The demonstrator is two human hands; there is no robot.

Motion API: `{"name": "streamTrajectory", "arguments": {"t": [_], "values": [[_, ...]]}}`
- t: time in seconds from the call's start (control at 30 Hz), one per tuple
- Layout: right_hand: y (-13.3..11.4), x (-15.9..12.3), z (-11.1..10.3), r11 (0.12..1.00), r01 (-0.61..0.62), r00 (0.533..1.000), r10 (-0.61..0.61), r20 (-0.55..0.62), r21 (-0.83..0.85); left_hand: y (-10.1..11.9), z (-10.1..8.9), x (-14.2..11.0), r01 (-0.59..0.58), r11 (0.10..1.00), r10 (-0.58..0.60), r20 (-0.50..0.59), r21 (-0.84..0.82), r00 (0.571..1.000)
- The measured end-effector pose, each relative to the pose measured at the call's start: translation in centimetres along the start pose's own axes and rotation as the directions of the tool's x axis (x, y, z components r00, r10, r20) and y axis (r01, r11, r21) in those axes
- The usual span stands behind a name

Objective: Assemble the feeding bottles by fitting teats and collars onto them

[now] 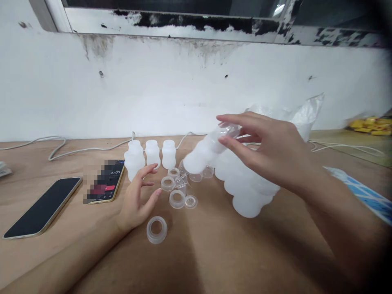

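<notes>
Here the right hand [269,149] pinches a clear, rounded plastic piece [229,130] beside heaped white, waisted plastic bottles [249,204], while the empty left hand [136,200], thumb and fingers apart, hovers by translucent plastic rings [171,201] (probably laid flat against rolling).

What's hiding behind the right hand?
Part of a crumpled plastic bag and some white bottles peek out around the right hand. I can't tell what is directly behind it, because that's covered.
</notes>
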State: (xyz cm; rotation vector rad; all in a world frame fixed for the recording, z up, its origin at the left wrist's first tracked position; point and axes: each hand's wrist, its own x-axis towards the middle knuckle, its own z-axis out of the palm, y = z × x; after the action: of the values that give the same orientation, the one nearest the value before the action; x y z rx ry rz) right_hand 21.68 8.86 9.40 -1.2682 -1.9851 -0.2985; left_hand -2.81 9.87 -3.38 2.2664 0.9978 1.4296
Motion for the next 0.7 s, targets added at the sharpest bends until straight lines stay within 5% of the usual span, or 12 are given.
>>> {"name": "streamTrajectory", "arguments": {"t": [0.1,0.3,0.7], "values": [[1.1,0.0,-0.2,0.98,0.034,0.986,-0.001,0.169,-0.195,0.0,0.1,0.1,-0.067,0.998,0.066,0.019,0.011,0.998],[3.0,-0.5,1.3,0.947,0.079,0.875,0.083,0.477,-0.31,0.0,0.0,0.2,-0.074,0.997,0.074,0.018,0.03,0.997],[3.9,-0.8,2.1,0.926,0.089,0.898,0.084,0.432,-0.366,0.0,0.2,0.2,-0.092,0.994,0.092,0.008,0.054,0.996]]}}
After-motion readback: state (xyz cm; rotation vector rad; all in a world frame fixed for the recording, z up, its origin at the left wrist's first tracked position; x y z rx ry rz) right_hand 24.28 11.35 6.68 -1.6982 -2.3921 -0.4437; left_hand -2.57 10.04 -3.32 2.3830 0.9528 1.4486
